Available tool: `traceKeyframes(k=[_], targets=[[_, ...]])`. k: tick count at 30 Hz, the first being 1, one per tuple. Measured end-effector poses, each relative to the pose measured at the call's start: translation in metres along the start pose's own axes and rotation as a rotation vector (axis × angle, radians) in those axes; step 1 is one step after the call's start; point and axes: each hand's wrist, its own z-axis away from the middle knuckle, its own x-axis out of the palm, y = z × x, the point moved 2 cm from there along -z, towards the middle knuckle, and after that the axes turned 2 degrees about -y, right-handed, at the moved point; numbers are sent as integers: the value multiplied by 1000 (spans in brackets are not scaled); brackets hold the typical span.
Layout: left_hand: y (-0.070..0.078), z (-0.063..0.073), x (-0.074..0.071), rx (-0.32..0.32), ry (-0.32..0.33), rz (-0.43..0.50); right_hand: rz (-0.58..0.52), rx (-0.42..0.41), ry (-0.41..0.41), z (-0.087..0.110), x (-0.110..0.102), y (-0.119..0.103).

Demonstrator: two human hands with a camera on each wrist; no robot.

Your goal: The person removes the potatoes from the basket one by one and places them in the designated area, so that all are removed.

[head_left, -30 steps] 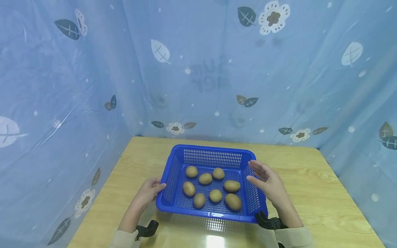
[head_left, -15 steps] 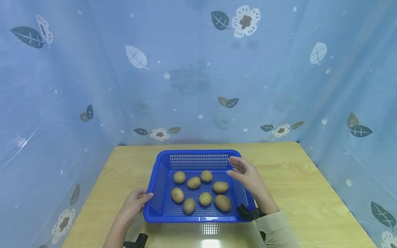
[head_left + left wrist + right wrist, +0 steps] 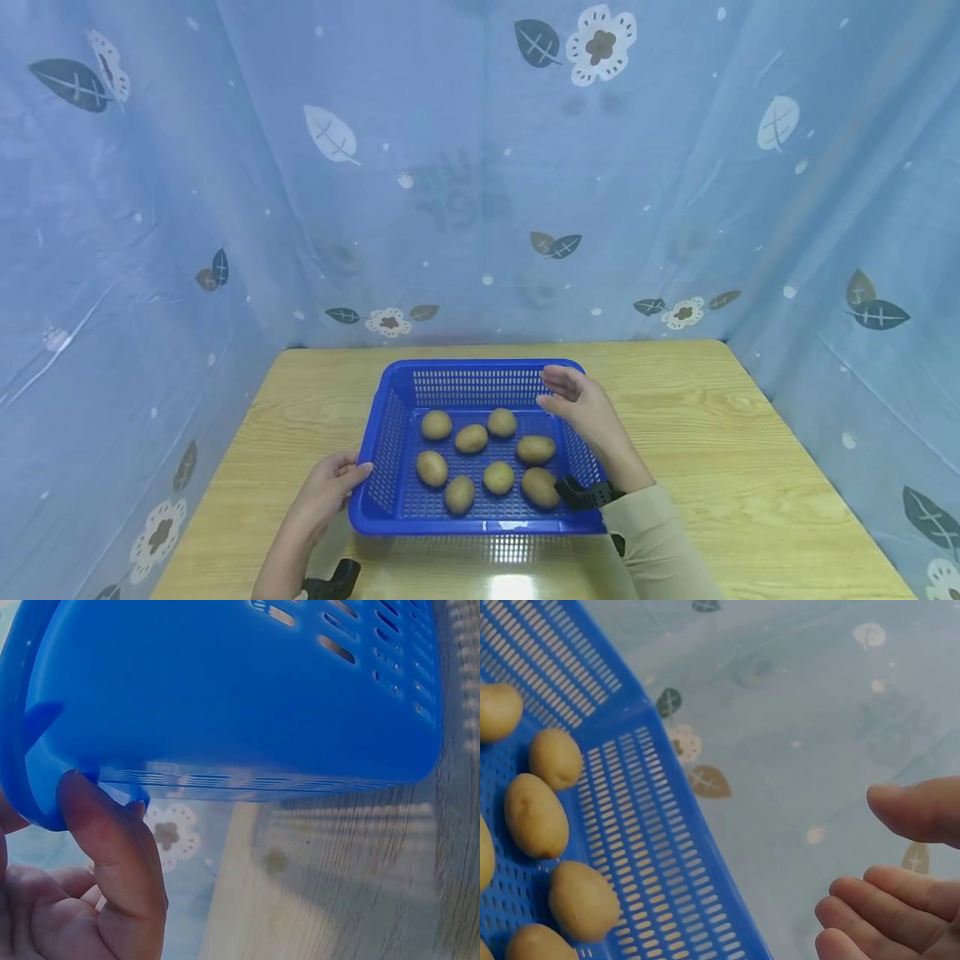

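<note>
Shifted right hand (image 3: 590,410) slightly toward left hand (image 3: 321,490) since half a second ago, per head view. Now holding it apart from blue basket (image 3: 435,527), with thumb spread from loosely extended fingers (image 3: 889,909), while pinching rim beside left hand; keeping basket, with potatoes (image 3: 472,439) inside, between both hands.

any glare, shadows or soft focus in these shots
Head view: a white glare spot on the table, close to the bottom edge, in front of the blue basket; left wrist view: slatted light and a dim shadow across the table; right wrist view: the patterned curtain looks hazy and soft.
</note>
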Motion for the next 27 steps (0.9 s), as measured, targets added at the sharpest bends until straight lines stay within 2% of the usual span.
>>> traceKeyframes(k=[6, 14, 19, 27], targets=[[0, -1, 1, 1, 3, -2, 4, -2, -10, -11, 6, 8], [0, -1, 0, -11, 2, 3, -41, 17, -19, -17, 11, 18], [0, -2, 0, -16, 4, -2, -15, 36, -10, -20, 12, 22], [-1, -2, 0, -6, -1, -9, 60, 11, -56, -23, 14, 36]])
